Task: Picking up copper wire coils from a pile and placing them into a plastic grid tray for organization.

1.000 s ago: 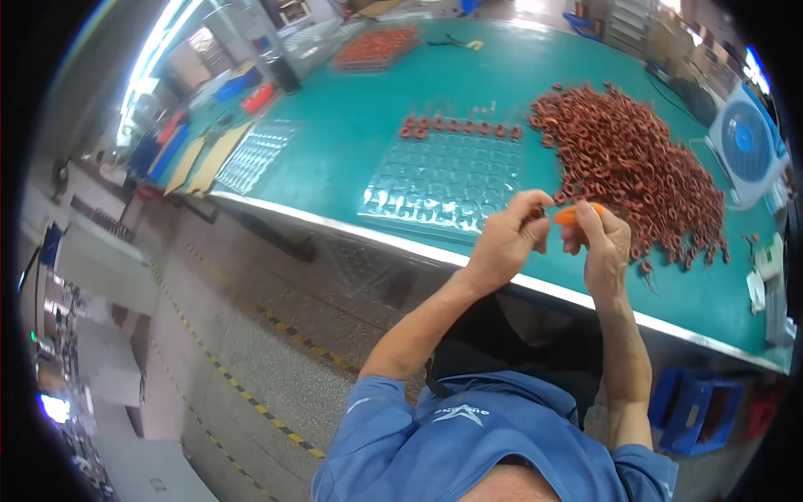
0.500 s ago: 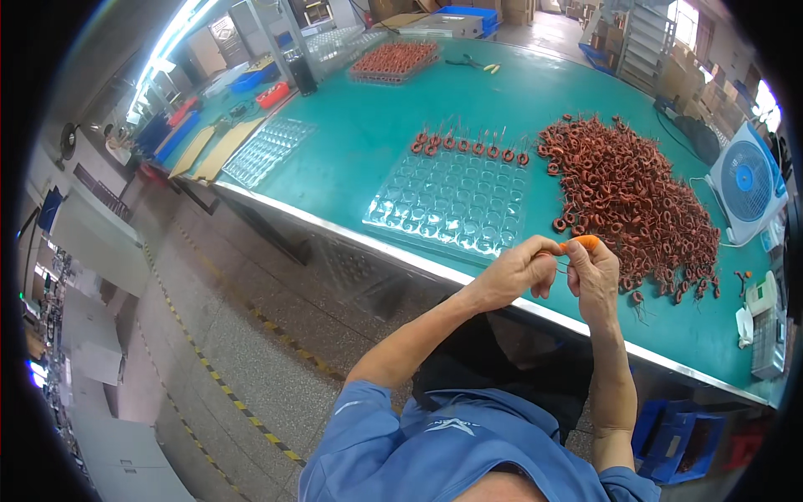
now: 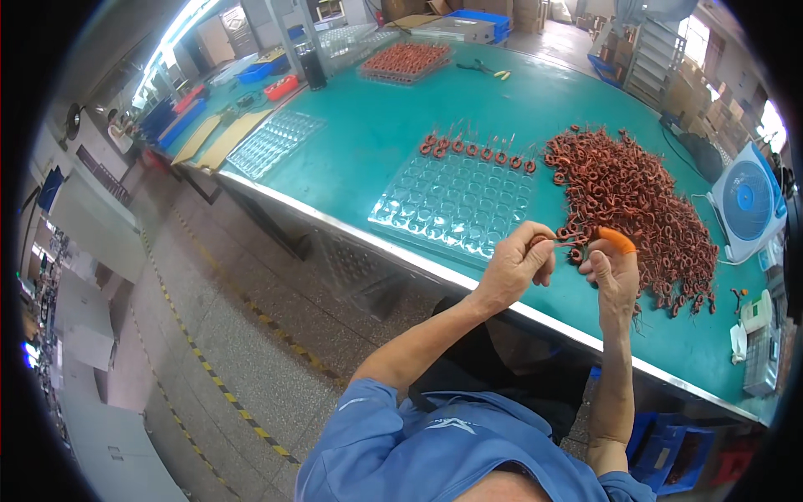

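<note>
Fingers (image 3: 542,247) apparently pinching copper coil (image 3: 569,243), above tray (image 3: 452,205)

The tray (image 3: 456,205) lies on the table (image 3: 368,138) near its front edge. A row of coils (image 3: 473,151) sits in the tray's far side. Right of the tray lies the coil pile (image 3: 636,209); the fan (image 3: 747,205) stands further right. Both hands (image 3: 514,268) (image 3: 615,272) hover before the tray's right corner.

View has swung down/left since 1 s ago: more of the table (image 3: 351,142) and clear tray (image 3: 456,205) shows. Both hands, L (image 3: 514,268) and R (image 3: 615,272), sit a bit apart now, a copper coil (image 3: 567,243) w/ wire between the fingers; earlier they were pressed close.
</note>
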Available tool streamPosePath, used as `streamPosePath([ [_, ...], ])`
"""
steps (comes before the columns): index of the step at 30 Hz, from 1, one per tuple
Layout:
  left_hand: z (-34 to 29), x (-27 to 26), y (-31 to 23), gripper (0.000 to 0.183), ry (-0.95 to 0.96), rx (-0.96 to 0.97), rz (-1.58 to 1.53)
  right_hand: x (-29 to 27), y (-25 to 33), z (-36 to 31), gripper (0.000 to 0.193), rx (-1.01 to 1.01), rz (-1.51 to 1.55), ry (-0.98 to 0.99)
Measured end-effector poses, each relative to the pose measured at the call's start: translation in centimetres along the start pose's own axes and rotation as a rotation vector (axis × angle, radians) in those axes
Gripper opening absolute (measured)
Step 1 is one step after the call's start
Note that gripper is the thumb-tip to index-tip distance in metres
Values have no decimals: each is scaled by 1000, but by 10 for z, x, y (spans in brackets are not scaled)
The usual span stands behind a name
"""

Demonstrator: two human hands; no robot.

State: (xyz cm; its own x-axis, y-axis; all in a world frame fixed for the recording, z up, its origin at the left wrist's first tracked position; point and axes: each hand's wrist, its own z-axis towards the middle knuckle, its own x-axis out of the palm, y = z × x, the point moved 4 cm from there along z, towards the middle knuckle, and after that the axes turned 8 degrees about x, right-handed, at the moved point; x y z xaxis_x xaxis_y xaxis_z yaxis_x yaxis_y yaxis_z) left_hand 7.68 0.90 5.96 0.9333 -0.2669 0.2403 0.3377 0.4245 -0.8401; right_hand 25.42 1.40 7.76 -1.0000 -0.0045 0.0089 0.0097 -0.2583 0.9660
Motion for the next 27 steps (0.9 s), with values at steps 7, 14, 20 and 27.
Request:
streamPosePath([
  [7, 7, 16, -18, 27, 270, 170, 651, 19, -4, -6, 30, 313, 196, 163],
  [14, 22, 22, -48, 28, 715, 202, 726, 5, -5, -5, 26, 529, 328, 321],
  [20, 6, 25, -43, 20, 905, 499, 1329, 7, -17, -9, 24, 609, 142, 341],
  [27, 9, 16, -26, 27, 289, 197, 786, 9, 27, -17, 16, -194, -391, -36],
])
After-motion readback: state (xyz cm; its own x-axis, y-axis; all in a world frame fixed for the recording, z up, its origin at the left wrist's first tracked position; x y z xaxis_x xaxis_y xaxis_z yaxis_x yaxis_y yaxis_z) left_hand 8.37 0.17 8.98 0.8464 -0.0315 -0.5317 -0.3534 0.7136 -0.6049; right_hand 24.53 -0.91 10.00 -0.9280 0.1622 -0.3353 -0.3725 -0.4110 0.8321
